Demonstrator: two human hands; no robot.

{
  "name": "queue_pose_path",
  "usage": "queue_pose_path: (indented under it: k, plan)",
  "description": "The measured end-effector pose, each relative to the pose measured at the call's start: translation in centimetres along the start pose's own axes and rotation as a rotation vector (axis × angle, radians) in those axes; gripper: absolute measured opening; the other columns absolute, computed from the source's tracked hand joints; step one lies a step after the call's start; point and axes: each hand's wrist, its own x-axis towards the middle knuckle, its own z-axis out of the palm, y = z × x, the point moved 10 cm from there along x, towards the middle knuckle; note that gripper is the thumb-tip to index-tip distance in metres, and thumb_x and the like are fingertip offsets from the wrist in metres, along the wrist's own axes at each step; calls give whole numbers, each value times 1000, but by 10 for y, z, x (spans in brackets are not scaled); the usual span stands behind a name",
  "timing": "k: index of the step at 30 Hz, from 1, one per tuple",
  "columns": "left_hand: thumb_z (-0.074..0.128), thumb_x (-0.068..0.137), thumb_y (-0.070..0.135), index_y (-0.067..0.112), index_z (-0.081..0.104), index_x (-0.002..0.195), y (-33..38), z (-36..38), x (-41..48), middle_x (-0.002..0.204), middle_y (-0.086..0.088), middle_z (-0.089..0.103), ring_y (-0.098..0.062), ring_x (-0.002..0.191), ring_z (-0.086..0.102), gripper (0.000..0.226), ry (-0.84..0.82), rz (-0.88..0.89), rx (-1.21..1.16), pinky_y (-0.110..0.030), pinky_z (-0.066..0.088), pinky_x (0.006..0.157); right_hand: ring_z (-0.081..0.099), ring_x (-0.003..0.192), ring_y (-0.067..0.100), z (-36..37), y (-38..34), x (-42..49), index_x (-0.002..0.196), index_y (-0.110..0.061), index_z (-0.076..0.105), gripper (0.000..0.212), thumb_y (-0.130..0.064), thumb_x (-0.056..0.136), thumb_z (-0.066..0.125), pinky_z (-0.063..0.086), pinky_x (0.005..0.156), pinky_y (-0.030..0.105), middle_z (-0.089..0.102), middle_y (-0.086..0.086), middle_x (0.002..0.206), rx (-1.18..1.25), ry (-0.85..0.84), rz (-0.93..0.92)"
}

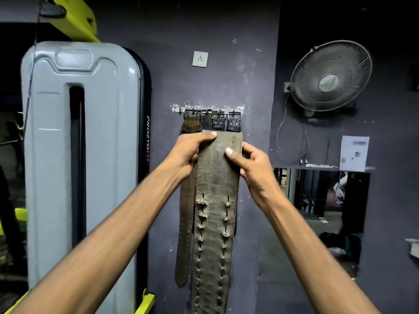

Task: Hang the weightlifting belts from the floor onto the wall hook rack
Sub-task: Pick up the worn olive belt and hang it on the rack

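A wide, worn grey-green leather belt [215, 223] with two rows of punched holes hangs straight down in front of me. My left hand [189, 155] grips its top left edge and my right hand [251, 164] grips its top right edge, thumbs on the front face. Just above my hands, a metal hook rack [175, 109] is fixed to the dark wall, with several belts hanging by their buckles. One brown hung belt [183, 241] shows to the left behind the held belt. The held belt's upper end is just below the rack.
A tall grey machine cover [79, 155] with a dark slot stands close on the left, with yellow-green frame parts [74, 17] above it. A wall socket [200, 59] sits above the rack. A wall fan [331, 75] and a mirror [317, 200] are on the right.
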Motion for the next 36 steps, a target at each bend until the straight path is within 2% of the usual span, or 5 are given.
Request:
queue_pose_path:
  k: [10, 18, 25, 28, 36]
  plan:
    - [70, 87, 5, -2, 70, 106, 13, 8, 9, 79, -2, 75, -8, 66, 71, 20, -54, 191, 152, -20, 56, 59, 68, 69, 0, 10, 90, -70, 86, -16, 73, 6, -17, 85, 80, 49, 68, 19, 76, -11, 75, -260, -282, 196]
    - [77, 77, 15, 5, 68, 115, 12, -10, 4, 112, -12, 75, -25, 106, 70, 40, -161, 311, 292, -35, 55, 96, 43, 108, 47, 17, 46, 34, 131, 1, 64, 97, -75, 71, 71, 34, 114, 53, 52, 31, 130, 440, -98, 409]
    - [54, 85, 68, 7, 63, 106, -47, -33, 0, 76, -1, 60, -12, 60, 54, 65, -251, -37, 69, -25, 45, 58, 61, 90, 29, 30, 63, 51, 108, -7, 72, 26, -17, 85, 66, 47, 89, 39, 71, 19, 111, 409, -53, 410]
    - [46, 78, 83, 2, 62, 110, -84, -41, 4, 103, -20, 68, -28, 82, 66, 89, -202, -306, -107, -38, 53, 79, 65, 90, 25, 31, 55, 46, 102, -6, 73, 21, -7, 85, 62, 53, 85, 36, 72, 14, 100, 314, -133, 254]
    - [66, 75, 16, 10, 68, 71, -61, -25, 27, 84, -9, 66, -27, 77, 64, 7, -53, -246, -175, -41, 50, 96, 67, 80, 17, 8, 64, 8, 98, -10, 73, 21, -19, 81, 67, 51, 70, 26, 72, 8, 93, 177, -345, 181]
